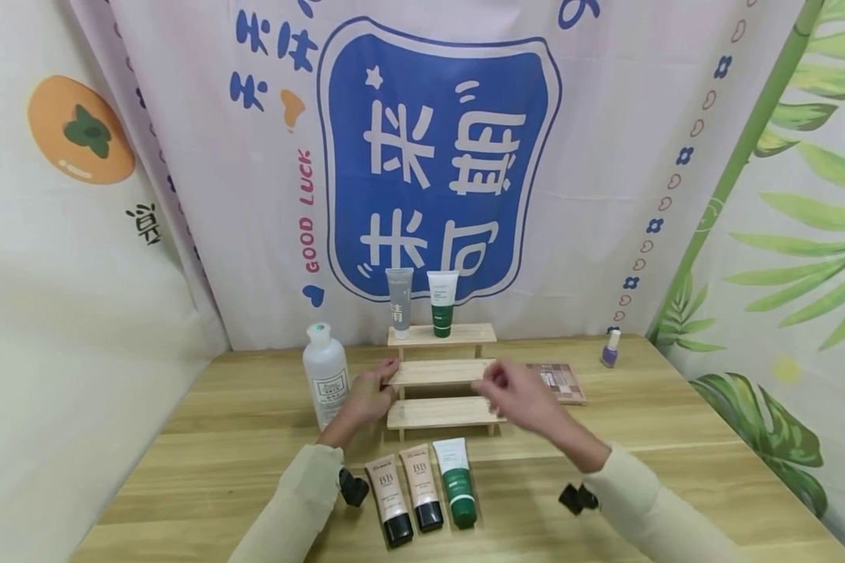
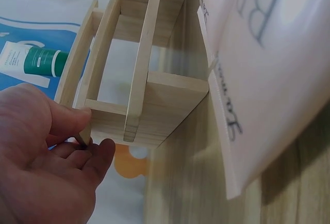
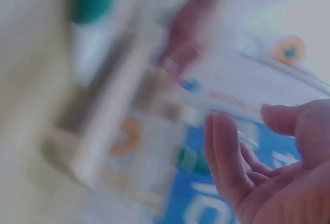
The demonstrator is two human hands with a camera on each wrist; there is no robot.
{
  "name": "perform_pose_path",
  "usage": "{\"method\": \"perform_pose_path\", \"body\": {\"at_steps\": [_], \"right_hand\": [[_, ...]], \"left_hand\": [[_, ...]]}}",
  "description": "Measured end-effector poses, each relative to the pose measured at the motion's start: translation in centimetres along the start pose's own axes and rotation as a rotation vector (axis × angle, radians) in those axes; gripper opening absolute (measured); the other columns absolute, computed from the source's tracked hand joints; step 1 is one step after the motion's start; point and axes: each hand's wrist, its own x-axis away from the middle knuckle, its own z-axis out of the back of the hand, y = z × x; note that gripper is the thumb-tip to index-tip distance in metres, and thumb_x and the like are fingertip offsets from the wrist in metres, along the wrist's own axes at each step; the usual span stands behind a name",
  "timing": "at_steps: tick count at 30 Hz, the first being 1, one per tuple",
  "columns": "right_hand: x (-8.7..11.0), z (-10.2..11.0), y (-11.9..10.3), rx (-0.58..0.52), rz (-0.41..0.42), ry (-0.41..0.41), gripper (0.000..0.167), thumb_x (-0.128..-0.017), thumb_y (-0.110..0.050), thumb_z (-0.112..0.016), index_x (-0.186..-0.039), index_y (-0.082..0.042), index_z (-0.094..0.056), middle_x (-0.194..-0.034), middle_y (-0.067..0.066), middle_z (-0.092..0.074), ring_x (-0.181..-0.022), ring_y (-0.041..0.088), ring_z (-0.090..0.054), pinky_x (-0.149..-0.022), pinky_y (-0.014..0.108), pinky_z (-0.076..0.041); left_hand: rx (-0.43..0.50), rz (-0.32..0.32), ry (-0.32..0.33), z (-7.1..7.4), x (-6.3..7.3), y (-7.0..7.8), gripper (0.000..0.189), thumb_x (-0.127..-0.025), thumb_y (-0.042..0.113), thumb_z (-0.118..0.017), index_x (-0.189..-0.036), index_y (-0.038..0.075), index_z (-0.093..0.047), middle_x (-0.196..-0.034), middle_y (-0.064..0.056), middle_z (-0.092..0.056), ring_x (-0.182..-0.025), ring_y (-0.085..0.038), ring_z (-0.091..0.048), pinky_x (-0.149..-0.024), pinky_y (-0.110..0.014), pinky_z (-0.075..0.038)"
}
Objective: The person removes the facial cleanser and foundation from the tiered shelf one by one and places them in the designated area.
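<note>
A table bears a three-tier wooden rack. Left of the rack stands a white bottle. The person's left hand has its grip clamped on the rack's middle tier, left end; the right hand, grip apart, is by the rack's right end. Three tubes lie before the rack.
</note>
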Motion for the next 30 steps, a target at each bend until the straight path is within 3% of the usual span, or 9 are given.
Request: {"method": "perform_pose_path", "body": {"at_steps": [3, 7, 12, 17, 23, 30], "right_hand": [[-2.1, 2.3, -1.7, -0.03, 0.083, 0.125, 0.033, -0.094, -0.029, -0.064, -0.111, -0.002, -0.057, -0.096, 0.012, -0.063, -0.084, 0.022, -0.062, -0.074, 0.033, -0.058], [-5.4, 3.9, -2.5, -0.055, 0.142, 0.215, 0.044, -0.093, -0.028, -0.067, -0.122, 0.001, -0.052, -0.112, 0.017, -0.06, -0.105, 0.03, -0.06, -0.092, 0.041, -0.054], [-9.8, 3.0, -1.5, -0.019, 0.038, 0.223, 0.059, -0.091, -0.034, -0.069, -0.131, 0.002, -0.047, -0.128, 0.019, -0.055, -0.12, 0.034, -0.055, -0.1, 0.046, -0.049], [-13.2, 1.4, 0.2, -0.007, -0.08, 0.192, 0.069, -0.089, -0.035, -0.071, -0.138, 0.003, -0.041, -0.136, 0.021, -0.05, -0.125, 0.034, -0.049, -0.104, 0.048, -0.045], [-14.9, 0.3, 1.6, 0.026, -0.118, 0.159, 0.07, -0.089, -0.033, -0.072, -0.139, 0.004, -0.041, -0.136, 0.022, -0.051, -0.125, 0.035, -0.05, -0.105, 0.048, -0.044], [-15.5, -0.6, 1.3, -0.024, -0.075, 0.177, 0.058, -0.09, -0.031, -0.071, -0.132, 0.001, -0.047, -0.13, 0.019, -0.056, -0.122, 0.033, -0.054, -0.104, 0.046, -0.046]], "left_hand": [[-0.011, -0.007, -0.001, 0.0, 0.0, -0.2, 0.053, -0.092, 0.004, -0.06, -0.144, 0.006, -0.046, -0.154, -0.01, -0.038, -0.138, -0.038, -0.038, -0.115, -0.048, -0.032], [-0.011, -0.016, -0.006, 0.0, 0.0, -0.4, 0.054, -0.092, 0.003, -0.061, -0.144, 0.006, -0.046, -0.153, -0.011, -0.038, -0.137, -0.037, -0.04, -0.113, -0.046, -0.035], [-0.009, -0.012, -0.01, 0.1, 0.4, -0.4, 0.054, -0.092, 0.002, -0.06, -0.143, 0.005, -0.045, -0.153, -0.013, -0.037, -0.137, -0.037, -0.04, -0.111, -0.046, -0.037], [-0.021, -0.006, -0.012, 0.0, 0.5, -0.3, 0.054, -0.091, 0.003, -0.061, -0.143, 0.005, -0.046, -0.153, -0.013, -0.037, -0.137, -0.038, -0.04, -0.113, -0.047, -0.034], [-0.022, -0.009, -0.009, -0.1, 0.4, -0.2, 0.054, -0.09, 0.003, -0.061, -0.143, 0.007, -0.047, -0.153, -0.012, -0.038, -0.137, -0.038, -0.04, -0.114, -0.047, -0.033], [-0.001, -0.001, -0.013, 0.0, 0.0, -0.1, 0.054, -0.092, 0.005, -0.059, -0.144, 0.008, -0.045, -0.155, -0.01, -0.035, -0.139, -0.036, -0.037, -0.115, -0.047, -0.031]]}}
